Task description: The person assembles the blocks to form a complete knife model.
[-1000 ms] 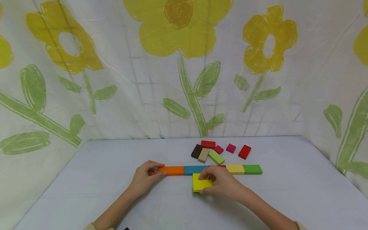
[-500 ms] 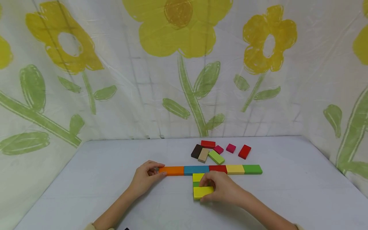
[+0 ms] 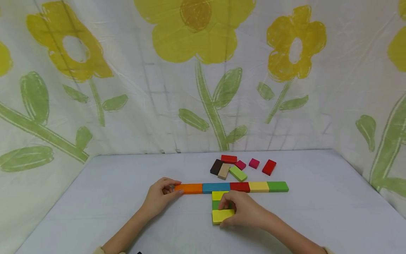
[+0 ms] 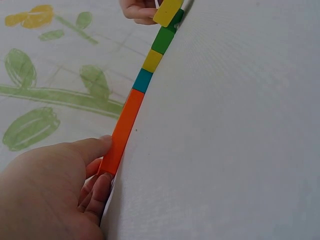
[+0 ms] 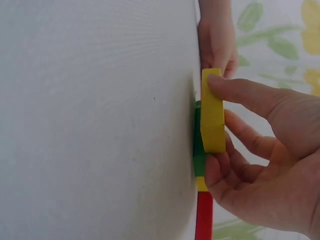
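Observation:
My left hand (image 3: pixel 160 195) pinches the left end of an orange block (image 3: pixel 189 188), thumb on its near face. That block begins a row with a blue block (image 3: pixel 216 187), a dark red block (image 3: pixel 240 187), a cream block (image 3: pixel 259 187) and a green block (image 3: pixel 278 186). A yellow block (image 3: pixel 219 195) and a second green block (image 3: pixel 216 205) extend from the row towards me. Between thumb and fingers my right hand (image 3: pixel 245 210) holds another yellow block (image 5: pixel 212 112). It overlaps the green one's near end; whether they touch, I cannot tell.
Behind the row lie loose blocks: dark brown (image 3: pixel 216 167), tan (image 3: pixel 223 171), light green (image 3: pixel 238 173), two red, one of them apart at the right (image 3: pixel 269 167), and two small pink blocks, one at the left (image 3: pixel 240 164). A flowered curtain (image 3: pixel 196 106) hangs behind the table.
My right hand has moved the held yellow block towards me, uncovering the green block and the other yellow one. The left hand has stayed at the orange block.

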`<state>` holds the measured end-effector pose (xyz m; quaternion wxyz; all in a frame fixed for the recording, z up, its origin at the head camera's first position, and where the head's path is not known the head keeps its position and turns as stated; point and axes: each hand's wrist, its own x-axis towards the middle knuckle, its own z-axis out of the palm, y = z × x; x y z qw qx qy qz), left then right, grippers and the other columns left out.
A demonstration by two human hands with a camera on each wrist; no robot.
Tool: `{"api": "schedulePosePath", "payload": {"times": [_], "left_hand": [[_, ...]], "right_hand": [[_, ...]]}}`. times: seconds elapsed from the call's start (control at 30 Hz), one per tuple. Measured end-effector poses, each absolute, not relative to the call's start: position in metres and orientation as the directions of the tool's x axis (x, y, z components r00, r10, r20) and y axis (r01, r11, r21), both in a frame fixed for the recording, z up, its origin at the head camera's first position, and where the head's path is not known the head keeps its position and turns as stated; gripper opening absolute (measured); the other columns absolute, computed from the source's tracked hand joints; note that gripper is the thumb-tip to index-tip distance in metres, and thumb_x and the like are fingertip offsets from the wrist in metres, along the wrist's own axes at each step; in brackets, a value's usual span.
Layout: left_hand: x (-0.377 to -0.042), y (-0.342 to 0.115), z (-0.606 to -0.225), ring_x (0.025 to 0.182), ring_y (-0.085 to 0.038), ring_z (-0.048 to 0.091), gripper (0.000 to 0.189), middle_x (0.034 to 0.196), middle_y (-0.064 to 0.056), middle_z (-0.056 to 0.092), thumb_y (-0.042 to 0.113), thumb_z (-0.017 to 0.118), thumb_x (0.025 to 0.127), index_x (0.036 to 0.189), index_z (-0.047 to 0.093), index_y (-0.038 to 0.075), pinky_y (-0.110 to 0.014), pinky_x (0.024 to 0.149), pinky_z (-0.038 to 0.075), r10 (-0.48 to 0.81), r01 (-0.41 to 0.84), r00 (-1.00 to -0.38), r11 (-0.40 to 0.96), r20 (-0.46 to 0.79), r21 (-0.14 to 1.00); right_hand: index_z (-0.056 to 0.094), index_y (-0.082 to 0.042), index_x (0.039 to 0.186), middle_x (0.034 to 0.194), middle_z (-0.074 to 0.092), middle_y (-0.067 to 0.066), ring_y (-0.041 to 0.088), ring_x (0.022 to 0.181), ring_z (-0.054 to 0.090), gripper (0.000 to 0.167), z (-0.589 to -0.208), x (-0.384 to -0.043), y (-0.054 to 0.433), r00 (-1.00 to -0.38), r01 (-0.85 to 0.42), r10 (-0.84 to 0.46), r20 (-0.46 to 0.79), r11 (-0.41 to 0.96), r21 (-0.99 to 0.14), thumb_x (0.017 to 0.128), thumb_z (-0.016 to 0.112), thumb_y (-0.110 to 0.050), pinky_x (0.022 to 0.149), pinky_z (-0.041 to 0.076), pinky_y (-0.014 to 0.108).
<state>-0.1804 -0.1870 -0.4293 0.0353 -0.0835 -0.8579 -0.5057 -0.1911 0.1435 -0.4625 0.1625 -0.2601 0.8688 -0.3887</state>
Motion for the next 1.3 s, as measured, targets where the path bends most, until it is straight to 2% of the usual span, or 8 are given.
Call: {"api": "schedulePosePath", "payload": {"times": [0.4,0.63,0.9,1.3], "left_hand": [[-0.181,-0.188,-0.43,0.078,-0.012,0.055,0.025,0.104,-0.006,0.067,0.012,0.085,0.09,0.114,0.08,0.007,-0.019,0.071,0.049,0.104,0.187,-0.982,0.482,0.156,0.856],[-0.181,-0.188,-0.431,0.078,-0.012,0.056,0.025,0.104,-0.006,0.067,0.012,0.085,0.09,0.114,0.081,0.007,-0.019,0.071,0.049,0.102,0.186,-0.982,0.485,0.156,0.854],[-0.182,-0.188,-0.431,0.078,-0.011,0.056,0.024,0.102,-0.005,0.066,0.011,0.085,0.09,0.114,0.08,0.007,-0.019,0.071,0.049,0.098,0.186,-0.983,0.495,0.158,0.849],[-0.182,-0.187,-0.431,0.078,-0.012,0.055,0.025,0.101,-0.005,0.065,0.011,0.085,0.09,0.114,0.08,0.007,-0.019,0.071,0.049,0.095,0.174,-0.985,0.503,0.146,0.847]], "right_hand": [[0.071,-0.033,0.099,0.093,0.065,-0.011,0.012,0.09,0.06,0.037,-0.447,-0.18,0.14,-0.815,-0.333,-0.578,-0.045,0.53,-0.78,0.074,0.097,-0.043,0.074,0.055,0.023],[0.071,-0.02,0.102,0.093,0.06,-0.005,0.015,0.09,0.056,0.037,-0.421,-0.166,0.136,-0.794,-0.377,-0.608,-0.007,0.502,-0.779,0.078,0.096,-0.034,0.071,0.052,0.023],[0.07,-0.035,0.101,0.093,0.061,-0.008,0.015,0.093,0.059,0.04,-0.452,-0.183,0.14,-0.811,-0.332,-0.582,-0.058,0.54,-0.773,0.074,0.096,-0.046,0.072,0.054,0.025],[0.069,-0.038,0.104,0.094,0.061,-0.007,0.016,0.095,0.059,0.04,-0.46,-0.187,0.141,-0.81,-0.33,-0.582,-0.068,0.549,-0.768,0.074,0.096,-0.046,0.072,0.055,0.025]]}}
